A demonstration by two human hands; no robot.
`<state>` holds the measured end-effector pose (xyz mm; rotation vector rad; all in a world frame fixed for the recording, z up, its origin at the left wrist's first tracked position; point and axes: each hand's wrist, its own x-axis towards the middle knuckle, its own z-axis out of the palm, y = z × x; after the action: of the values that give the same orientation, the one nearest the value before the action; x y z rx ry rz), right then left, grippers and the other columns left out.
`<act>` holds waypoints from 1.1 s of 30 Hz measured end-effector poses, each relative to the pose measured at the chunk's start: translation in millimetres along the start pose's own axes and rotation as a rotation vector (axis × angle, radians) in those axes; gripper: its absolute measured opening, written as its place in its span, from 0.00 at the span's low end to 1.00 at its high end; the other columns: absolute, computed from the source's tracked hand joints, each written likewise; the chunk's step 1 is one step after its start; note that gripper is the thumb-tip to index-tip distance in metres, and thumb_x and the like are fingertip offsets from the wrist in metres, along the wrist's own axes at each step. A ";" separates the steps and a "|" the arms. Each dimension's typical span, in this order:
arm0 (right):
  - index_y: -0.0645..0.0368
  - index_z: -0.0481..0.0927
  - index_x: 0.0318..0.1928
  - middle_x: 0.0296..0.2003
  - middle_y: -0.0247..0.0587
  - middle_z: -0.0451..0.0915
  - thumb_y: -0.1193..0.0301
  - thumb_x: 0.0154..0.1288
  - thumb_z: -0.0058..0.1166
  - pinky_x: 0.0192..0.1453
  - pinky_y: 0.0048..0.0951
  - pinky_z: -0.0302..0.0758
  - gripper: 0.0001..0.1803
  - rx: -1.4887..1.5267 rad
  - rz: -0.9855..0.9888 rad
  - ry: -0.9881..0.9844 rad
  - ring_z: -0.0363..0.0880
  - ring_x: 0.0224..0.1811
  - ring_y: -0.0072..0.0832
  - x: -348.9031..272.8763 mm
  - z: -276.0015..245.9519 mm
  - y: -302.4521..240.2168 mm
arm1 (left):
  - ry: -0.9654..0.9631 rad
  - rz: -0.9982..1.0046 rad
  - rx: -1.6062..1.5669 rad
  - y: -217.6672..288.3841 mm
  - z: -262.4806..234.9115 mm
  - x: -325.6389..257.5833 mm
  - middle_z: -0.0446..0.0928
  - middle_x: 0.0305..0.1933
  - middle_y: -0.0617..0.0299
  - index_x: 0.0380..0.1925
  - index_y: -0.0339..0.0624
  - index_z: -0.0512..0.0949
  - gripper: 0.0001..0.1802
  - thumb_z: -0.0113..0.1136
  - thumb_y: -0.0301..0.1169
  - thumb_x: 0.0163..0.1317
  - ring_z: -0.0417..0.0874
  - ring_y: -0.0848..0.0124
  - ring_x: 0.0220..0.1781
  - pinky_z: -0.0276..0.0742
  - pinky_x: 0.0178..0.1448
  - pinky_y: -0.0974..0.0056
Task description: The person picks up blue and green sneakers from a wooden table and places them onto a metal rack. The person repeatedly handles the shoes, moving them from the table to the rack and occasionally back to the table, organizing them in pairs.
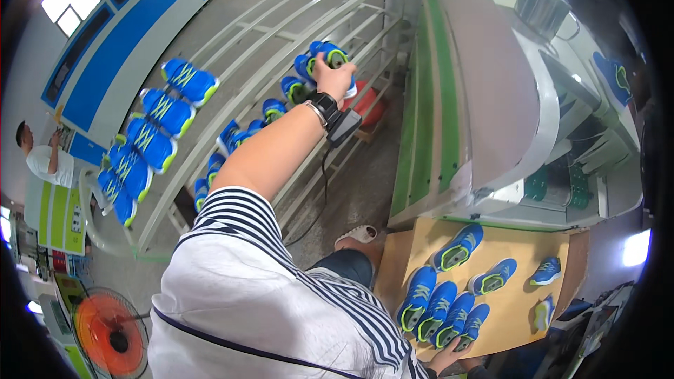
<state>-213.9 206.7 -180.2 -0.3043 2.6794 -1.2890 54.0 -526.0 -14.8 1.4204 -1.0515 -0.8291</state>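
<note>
My left hand (335, 78), with a dark watch on its wrist, reaches over a pale metal rack. Its fingers are closed around a blue shoe (328, 49) with a lime-green lining, beside more blue shoes on the rack. At the lower right, my right hand (446, 358) shows only in part at the picture's rim. Its fingers close on the heel of a blue shoe (474, 323), the last in a row on a wooden tabletop (523, 309). Other blue shoes (458, 247) lie farther along that tabletop; some show a dark insert inside.
Several laced blue shoes (172, 112) line the rack's (263, 28) outer left side. A large machine (484, 91) with a green-striped side stands right of it. An orange fan (112, 330) is at lower left. A person (53, 161) stands far left, and a cable (324, 175) hangs below my wrist.
</note>
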 end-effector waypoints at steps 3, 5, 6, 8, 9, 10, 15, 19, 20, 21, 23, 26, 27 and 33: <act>0.67 0.52 0.76 0.73 0.61 0.59 0.62 0.77 0.52 0.77 0.41 0.58 0.38 -0.013 0.114 0.031 0.61 0.74 0.48 -7.3 -4.5 10.9 | 0.153 -0.035 0.042 3.7 61.5 41.3 0.69 0.68 0.40 0.74 0.37 0.55 0.55 0.72 0.35 0.46 0.71 0.51 0.70 0.68 0.72 0.55; 0.70 0.51 0.75 0.72 0.65 0.59 0.61 0.75 0.55 0.78 0.42 0.58 0.40 -0.013 0.213 0.022 0.61 0.74 0.49 -7.0 -9.7 28.2 | 0.079 -0.044 0.098 1.9 102.5 64.2 0.63 0.71 0.39 0.75 0.42 0.54 0.56 0.72 0.37 0.46 0.69 0.47 0.72 0.66 0.74 0.53; 0.72 0.51 0.75 0.72 0.67 0.60 0.61 0.74 0.57 0.78 0.42 0.58 0.42 -0.016 0.260 0.011 0.61 0.74 0.50 -4.4 -11.0 32.6 | 0.031 -0.039 0.126 -5.5 123.1 76.6 0.58 0.74 0.39 0.76 0.46 0.52 0.56 0.72 0.38 0.46 0.67 0.44 0.73 0.65 0.75 0.51; 0.72 0.50 0.75 0.72 0.68 0.60 0.59 0.74 0.58 0.77 0.43 0.59 0.44 -0.049 0.320 0.002 0.62 0.74 0.51 1.0 -11.6 24.0 | 0.001 -0.041 0.170 -18.2 157.2 102.0 0.46 0.80 0.38 0.77 0.55 0.50 0.57 0.71 0.39 0.47 0.63 0.37 0.75 0.63 0.77 0.46; 0.70 0.49 0.76 0.73 0.67 0.59 0.59 0.74 0.58 0.76 0.43 0.61 0.44 -0.078 0.335 0.006 0.63 0.73 0.50 -0.9 -10.5 0.1 | 0.007 -0.056 0.195 -22.0 172.4 111.2 0.45 0.80 0.37 0.77 0.54 0.50 0.57 0.71 0.39 0.47 0.63 0.37 0.75 0.64 0.76 0.45; 0.69 0.48 0.76 0.73 0.66 0.59 0.58 0.74 0.57 0.75 0.43 0.63 0.45 -0.110 0.351 0.011 0.64 0.73 0.50 -4.9 -8.5 -32.0 | 0.048 -0.088 0.215 -23.9 181.0 118.5 0.44 0.81 0.37 0.77 0.53 0.49 0.58 0.71 0.39 0.48 0.64 0.36 0.74 0.65 0.75 0.44; 0.71 0.49 0.77 0.75 0.65 0.56 0.53 0.76 0.55 0.75 0.41 0.61 0.46 -0.146 0.476 0.030 0.61 0.75 0.49 -18.9 -4.6 -87.0 | 0.314 -0.204 0.384 -47.2 197.6 163.9 0.41 0.82 0.39 0.77 0.50 0.47 0.54 0.69 0.35 0.55 0.64 0.36 0.74 0.65 0.75 0.40; 0.72 0.48 0.77 0.76 0.64 0.55 0.54 0.75 0.55 0.77 0.42 0.59 0.46 -0.112 0.511 -0.012 0.58 0.76 0.48 -20.6 6.5 -99.3 | 0.342 -0.293 0.459 -80.1 180.0 203.2 0.46 0.81 0.40 0.77 0.47 0.49 0.49 0.64 0.29 0.59 0.64 0.37 0.75 0.64 0.77 0.43; 0.72 0.47 0.77 0.76 0.63 0.55 0.54 0.76 0.54 0.78 0.42 0.58 0.46 -0.162 0.543 -0.031 0.58 0.76 0.49 -18.5 10.4 -117.2 | 0.344 -0.273 0.466 -76.6 179.6 202.9 0.46 0.81 0.39 0.77 0.47 0.49 0.48 0.63 0.28 0.59 0.64 0.38 0.75 0.64 0.77 0.43; 0.73 0.49 0.76 0.75 0.64 0.56 0.55 0.77 0.54 0.78 0.42 0.57 0.44 -0.136 0.523 0.001 0.59 0.76 0.49 -23.5 14.0 -123.0 | 0.307 -0.288 0.444 -66.7 189.6 190.9 0.48 0.80 0.39 0.77 0.44 0.49 0.49 0.64 0.28 0.57 0.64 0.37 0.75 0.64 0.77 0.43; 0.64 0.52 0.77 0.73 0.57 0.59 0.63 0.79 0.49 0.77 0.42 0.57 0.35 -0.019 0.135 0.016 0.61 0.73 0.46 -20.2 -25.2 26.2 | 0.193 -0.144 0.544 -78.5 195.5 171.3 0.47 0.80 0.37 0.76 0.34 0.48 0.53 0.64 0.34 0.52 0.54 0.39 0.80 0.55 0.80 0.42; 0.63 0.54 0.76 0.70 0.57 0.65 0.63 0.76 0.54 0.76 0.42 0.62 0.37 0.005 0.281 0.016 0.64 0.72 0.46 -11.7 0.8 -24.0 | -0.151 0.484 0.454 -99.7 152.0 136.9 0.59 0.75 0.36 0.73 0.29 0.56 0.47 0.64 0.37 0.57 0.56 0.45 0.78 0.49 0.81 0.47; 0.63 0.57 0.75 0.69 0.56 0.66 0.64 0.75 0.55 0.74 0.41 0.64 0.35 -0.123 0.327 0.075 0.66 0.71 0.45 -19.8 -10.7 -29.7 | -0.390 0.479 0.321 -82.8 151.5 63.1 0.64 0.72 0.37 0.71 0.30 0.61 0.40 0.63 0.34 0.60 0.64 0.49 0.75 0.58 0.78 0.50; 0.62 0.66 0.63 0.55 0.57 0.78 0.56 0.70 0.63 0.66 0.38 0.72 0.32 -0.097 0.186 -0.053 0.77 0.61 0.42 10.1 -19.3 -18.0 | -1.168 0.659 0.314 -130.5 -10.0 -112.0 0.78 0.31 0.60 0.33 0.40 0.79 0.05 0.54 0.21 0.65 0.80 0.64 0.36 0.76 0.45 0.63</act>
<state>-225.8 207.8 -154.6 -0.0960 2.6572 -1.0853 42.2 -421.4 -151.2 0.6141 -2.4466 -1.0036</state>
